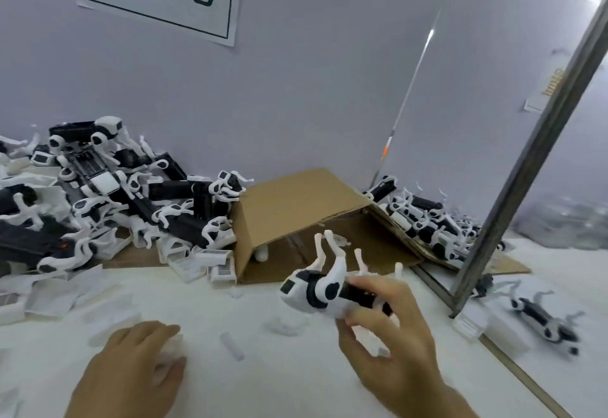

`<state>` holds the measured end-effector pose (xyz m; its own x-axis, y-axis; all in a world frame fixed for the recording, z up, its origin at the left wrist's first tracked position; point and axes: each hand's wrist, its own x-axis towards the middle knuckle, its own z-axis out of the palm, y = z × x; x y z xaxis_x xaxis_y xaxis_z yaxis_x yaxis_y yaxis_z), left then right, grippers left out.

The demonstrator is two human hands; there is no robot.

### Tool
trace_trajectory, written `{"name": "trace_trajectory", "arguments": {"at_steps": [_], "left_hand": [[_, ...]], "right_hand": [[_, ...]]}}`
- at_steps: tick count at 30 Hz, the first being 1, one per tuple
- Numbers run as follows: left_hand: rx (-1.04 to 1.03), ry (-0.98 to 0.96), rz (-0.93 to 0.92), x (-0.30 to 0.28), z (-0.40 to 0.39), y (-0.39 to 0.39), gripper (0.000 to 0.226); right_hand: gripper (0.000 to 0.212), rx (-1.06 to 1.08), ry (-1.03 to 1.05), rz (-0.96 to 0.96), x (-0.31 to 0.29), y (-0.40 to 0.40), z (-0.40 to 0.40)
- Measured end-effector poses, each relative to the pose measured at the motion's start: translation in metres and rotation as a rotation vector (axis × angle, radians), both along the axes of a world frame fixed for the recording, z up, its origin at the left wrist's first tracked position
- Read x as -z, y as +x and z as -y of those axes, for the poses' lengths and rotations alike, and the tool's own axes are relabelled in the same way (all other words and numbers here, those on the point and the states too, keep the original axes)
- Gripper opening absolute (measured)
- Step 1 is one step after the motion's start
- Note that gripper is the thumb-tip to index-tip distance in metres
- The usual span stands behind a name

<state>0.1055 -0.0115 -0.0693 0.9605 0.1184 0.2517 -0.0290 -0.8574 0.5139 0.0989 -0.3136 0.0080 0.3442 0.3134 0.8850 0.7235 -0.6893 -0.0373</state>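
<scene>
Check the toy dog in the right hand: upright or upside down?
Upside down. The right hand grips the toy dog by its body, and all four white legs point up.

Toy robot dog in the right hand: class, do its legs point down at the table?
No, the right hand grips the toy robot dog belly up, its white legs pointing upward.

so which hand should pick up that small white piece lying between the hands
Probably left: the left hand rests on the table close beside the white piece, while the right hand is raised and grips the toy dog.
</scene>
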Motion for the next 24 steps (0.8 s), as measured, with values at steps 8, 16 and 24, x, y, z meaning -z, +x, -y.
{"name": "trace_trajectory", "arguments": {"at_steps": [8,16,24], "left_hand": [[-0.035,0.120,0.318,-0.009,0.010,0.000,0.028],[0.062,0.044,0.442,-0.002,0.007,0.000,0.031],[0.042,-0.062,0.492,0.004,0.004,0.001,0.015]], "right_hand": [[0.039,0.561,0.218,-0.348,-0.136,0.068,0.056],[0.022,0.208,-0.009,-0.941,-0.048,0.075,-0.030],[0.033,-0.045,0.120,-0.820,0.017,0.135,-0.168]]}}
